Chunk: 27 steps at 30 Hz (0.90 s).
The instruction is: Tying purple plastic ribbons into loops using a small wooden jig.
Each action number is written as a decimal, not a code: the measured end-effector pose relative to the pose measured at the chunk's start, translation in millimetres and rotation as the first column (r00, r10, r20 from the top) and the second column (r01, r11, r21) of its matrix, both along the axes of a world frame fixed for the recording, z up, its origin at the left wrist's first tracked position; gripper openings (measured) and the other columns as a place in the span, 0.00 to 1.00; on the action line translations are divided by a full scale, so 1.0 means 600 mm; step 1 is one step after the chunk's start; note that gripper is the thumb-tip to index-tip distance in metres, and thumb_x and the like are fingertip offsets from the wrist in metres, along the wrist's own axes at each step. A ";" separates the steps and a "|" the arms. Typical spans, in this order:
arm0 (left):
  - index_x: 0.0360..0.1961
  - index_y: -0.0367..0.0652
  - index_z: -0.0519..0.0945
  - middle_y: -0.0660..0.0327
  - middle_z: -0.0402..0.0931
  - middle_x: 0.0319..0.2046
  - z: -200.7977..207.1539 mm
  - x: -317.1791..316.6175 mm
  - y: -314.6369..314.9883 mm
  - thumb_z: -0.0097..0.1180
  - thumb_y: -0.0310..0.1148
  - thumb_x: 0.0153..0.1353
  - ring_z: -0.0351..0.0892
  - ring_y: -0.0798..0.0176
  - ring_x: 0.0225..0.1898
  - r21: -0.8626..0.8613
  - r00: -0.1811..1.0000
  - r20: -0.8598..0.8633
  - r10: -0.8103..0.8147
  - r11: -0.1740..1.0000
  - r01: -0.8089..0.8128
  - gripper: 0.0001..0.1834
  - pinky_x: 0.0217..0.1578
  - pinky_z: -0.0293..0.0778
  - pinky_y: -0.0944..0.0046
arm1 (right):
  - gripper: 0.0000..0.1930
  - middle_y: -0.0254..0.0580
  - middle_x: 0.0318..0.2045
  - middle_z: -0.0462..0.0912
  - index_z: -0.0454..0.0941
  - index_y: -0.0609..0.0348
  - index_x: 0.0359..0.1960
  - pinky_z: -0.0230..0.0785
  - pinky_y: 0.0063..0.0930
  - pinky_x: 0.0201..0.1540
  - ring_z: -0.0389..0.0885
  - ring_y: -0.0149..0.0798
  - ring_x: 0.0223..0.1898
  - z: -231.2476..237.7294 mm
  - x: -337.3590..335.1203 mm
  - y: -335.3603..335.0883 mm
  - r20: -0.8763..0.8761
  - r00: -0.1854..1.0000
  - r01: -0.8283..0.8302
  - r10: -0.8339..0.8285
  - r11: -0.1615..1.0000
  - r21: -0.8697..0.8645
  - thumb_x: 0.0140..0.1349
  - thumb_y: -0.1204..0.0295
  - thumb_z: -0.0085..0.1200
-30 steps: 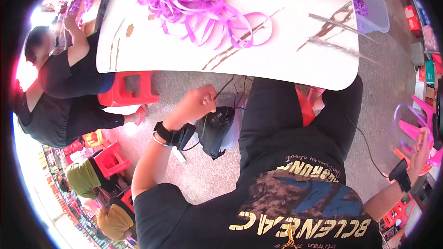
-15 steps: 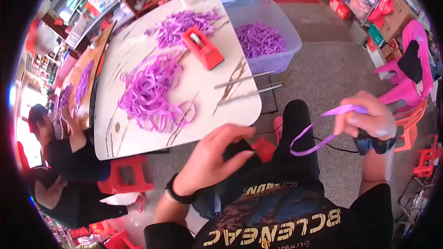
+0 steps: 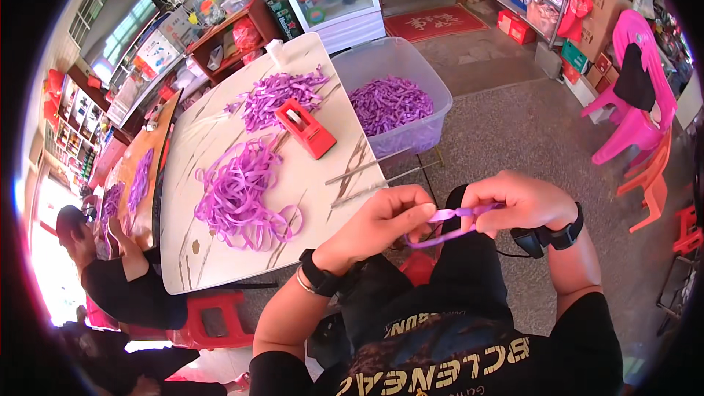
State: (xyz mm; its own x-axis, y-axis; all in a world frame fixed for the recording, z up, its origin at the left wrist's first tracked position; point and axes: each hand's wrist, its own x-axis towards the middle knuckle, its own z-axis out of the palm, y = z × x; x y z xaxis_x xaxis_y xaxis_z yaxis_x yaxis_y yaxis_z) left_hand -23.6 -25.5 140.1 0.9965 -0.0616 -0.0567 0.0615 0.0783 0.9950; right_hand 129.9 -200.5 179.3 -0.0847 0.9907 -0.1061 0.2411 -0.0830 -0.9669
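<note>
My left hand (image 3: 402, 216) and my right hand (image 3: 522, 202) are in front of me above my lap. Between them they pinch a narrow purple ribbon (image 3: 444, 215), which has what looks like a knot or fold near the middle. Part of the ribbon hangs below in a loop. On the marble-patterned table (image 3: 202, 132) to the left lies a tangled pile of purple ribbon loops (image 3: 242, 191). Behind it is a heap of shorter purple ribbon pieces (image 3: 282, 99). A red tape dispenser (image 3: 309, 132) stands beside that heap. Two thin metal rods (image 3: 367, 167) extend over the table's right edge.
A translucent plastic bin (image 3: 440, 95) full of purple ribbon pieces stands beyond the table. At left, a person in black (image 3: 125, 286) sits at a wooden table with more ribbon, near a red stool (image 3: 220, 320). A pink chair (image 3: 623, 121) is on the right.
My right hand has brought the ribbon loop left, towards my body's middle. My left hand has moved right and closed on the ribbon. The view has tilted up slightly.
</note>
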 end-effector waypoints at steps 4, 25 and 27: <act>0.32 0.38 0.70 0.68 0.69 0.20 0.003 -0.001 0.017 0.42 0.35 0.64 0.68 0.76 0.23 -0.020 1.000 -0.028 0.007 1.000 -0.007 0.11 0.26 0.65 0.76 | 0.10 0.28 0.17 0.72 0.73 0.62 0.31 0.54 0.14 0.20 0.63 0.19 0.17 -0.009 0.017 0.004 -0.119 0.987 0.102 -0.110 0.992 -0.071 0.62 0.69 0.43; 0.31 0.35 0.74 0.61 0.74 0.27 0.010 0.091 0.037 0.42 0.32 0.63 0.73 0.68 0.31 -0.084 0.995 -0.103 0.017 0.996 -0.026 0.12 0.38 0.69 0.68 | 0.08 0.35 0.33 0.76 0.72 0.66 0.34 0.62 0.21 0.44 0.72 0.27 0.38 -0.080 0.080 0.058 -0.347 0.913 0.283 -0.216 0.946 0.156 0.61 0.74 0.42; 0.31 0.35 0.74 0.60 0.74 0.28 0.006 0.090 0.043 0.42 0.32 0.62 0.73 0.68 0.32 -0.140 0.995 -0.099 0.022 0.989 -0.035 0.12 0.38 0.69 0.68 | 0.08 0.35 0.33 0.76 0.73 0.66 0.34 0.62 0.21 0.44 0.72 0.27 0.38 -0.079 0.082 0.060 -0.338 0.918 0.272 -0.206 0.949 0.159 0.61 0.74 0.43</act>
State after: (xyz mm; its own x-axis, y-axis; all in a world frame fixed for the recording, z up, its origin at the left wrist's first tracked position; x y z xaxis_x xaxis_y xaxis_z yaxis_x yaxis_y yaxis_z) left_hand 30.6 0.4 143.5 0.9882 -0.0476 -0.1457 0.1527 0.2214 0.9632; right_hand 179.3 -164.4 132.0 0.1608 0.9831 0.0875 -0.0797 0.1013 -0.9917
